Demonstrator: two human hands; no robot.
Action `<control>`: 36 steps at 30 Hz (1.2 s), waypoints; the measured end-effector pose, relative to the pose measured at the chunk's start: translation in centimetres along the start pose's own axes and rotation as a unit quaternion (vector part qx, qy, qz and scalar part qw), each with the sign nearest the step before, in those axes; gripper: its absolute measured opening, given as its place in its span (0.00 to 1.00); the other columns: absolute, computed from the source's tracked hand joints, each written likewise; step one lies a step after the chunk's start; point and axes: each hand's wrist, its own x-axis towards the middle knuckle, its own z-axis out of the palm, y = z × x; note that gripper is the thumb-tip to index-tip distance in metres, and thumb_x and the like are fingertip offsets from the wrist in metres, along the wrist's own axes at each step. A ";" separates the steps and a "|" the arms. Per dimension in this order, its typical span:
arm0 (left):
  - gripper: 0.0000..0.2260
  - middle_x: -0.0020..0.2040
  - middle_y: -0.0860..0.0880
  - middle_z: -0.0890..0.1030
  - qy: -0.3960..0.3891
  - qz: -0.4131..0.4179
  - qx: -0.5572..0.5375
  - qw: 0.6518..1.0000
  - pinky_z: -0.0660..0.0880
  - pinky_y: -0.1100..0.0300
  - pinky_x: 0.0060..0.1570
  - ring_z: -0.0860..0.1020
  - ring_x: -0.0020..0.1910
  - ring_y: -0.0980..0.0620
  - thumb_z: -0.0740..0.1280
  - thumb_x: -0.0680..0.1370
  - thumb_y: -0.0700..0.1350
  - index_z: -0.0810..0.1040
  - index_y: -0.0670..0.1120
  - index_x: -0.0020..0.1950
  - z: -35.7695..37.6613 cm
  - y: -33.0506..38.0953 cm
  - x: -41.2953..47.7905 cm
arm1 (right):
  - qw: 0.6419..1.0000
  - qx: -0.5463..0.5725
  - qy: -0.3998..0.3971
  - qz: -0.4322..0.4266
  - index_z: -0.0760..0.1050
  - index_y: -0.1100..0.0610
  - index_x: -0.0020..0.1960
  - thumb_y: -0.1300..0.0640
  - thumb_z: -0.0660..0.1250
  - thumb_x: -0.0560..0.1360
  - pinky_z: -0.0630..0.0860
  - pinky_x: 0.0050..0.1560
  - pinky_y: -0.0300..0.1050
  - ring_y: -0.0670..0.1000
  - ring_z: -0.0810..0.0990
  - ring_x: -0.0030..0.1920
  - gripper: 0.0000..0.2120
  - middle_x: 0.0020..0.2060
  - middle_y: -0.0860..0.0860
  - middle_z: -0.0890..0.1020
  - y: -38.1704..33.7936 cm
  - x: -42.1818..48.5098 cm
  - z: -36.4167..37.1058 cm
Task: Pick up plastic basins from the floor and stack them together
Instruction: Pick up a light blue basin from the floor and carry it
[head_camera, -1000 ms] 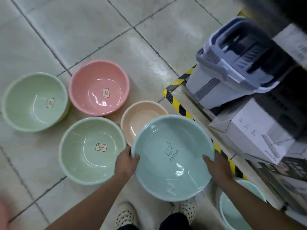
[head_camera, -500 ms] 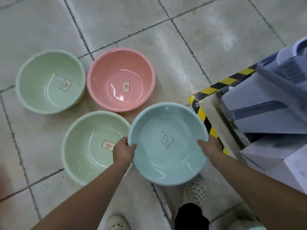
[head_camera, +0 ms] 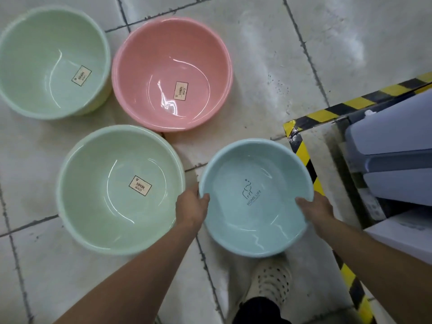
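Note:
I hold a light blue basin (head_camera: 254,197) with a small printed logo by its rim, low above the floor. My left hand (head_camera: 191,206) grips its left edge and my right hand (head_camera: 314,210) its right edge. To its left a pale green basin (head_camera: 120,189) with a label sits on the tiles. Behind that stand a pink basin (head_camera: 171,74) and a second green basin (head_camera: 52,63), each upright and labelled. The peach basin seen earlier is hidden, under the blue one or out of view; I cannot tell which.
Yellow-and-black hazard tape (head_camera: 304,157) marks a floor zone on the right. Grey-blue plastic bins (head_camera: 395,160) and a white box (head_camera: 404,235) stand inside it. My perforated white shoe (head_camera: 271,284) is below the blue basin. Grey floor tiles (head_camera: 268,54) stretch behind.
The blue basin has come down and to the right, over where the peach basin stood. The camera has tilted down and closer, so the bins moved toward the right edge.

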 end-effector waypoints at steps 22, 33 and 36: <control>0.18 0.48 0.52 0.81 0.011 -0.023 -0.244 0.970 0.76 0.56 0.47 0.80 0.47 0.48 0.64 0.74 0.37 0.75 0.53 0.62 -14.8 1.3 -10.8 | 0.986 0.092 -0.044 -0.131 0.75 0.50 0.54 0.61 0.65 0.76 0.80 0.46 0.54 0.56 0.81 0.47 0.09 0.44 0.51 0.81 -8.7 -17.9 -8.8; 0.23 0.51 0.56 0.82 0.195 -0.114 -0.395 0.891 0.78 0.60 0.45 0.80 0.46 0.60 0.62 0.74 0.34 0.74 0.54 0.65 -37.8 -9.8 -28.2 | 0.933 -0.041 -0.196 -0.300 0.75 0.48 0.61 0.58 0.64 0.70 0.76 0.40 0.45 0.48 0.81 0.45 0.20 0.48 0.48 0.83 -24.2 -43.7 -3.8; 0.22 0.47 0.60 0.81 0.265 -0.141 -0.416 0.859 0.74 0.68 0.40 0.80 0.44 0.61 0.62 0.74 0.33 0.74 0.57 0.60 -41.6 -14.6 -32.9 | 0.892 -0.105 -0.240 -0.369 0.74 0.45 0.58 0.55 0.63 0.65 0.75 0.41 0.44 0.46 0.80 0.45 0.21 0.46 0.44 0.82 -27.6 -50.6 0.2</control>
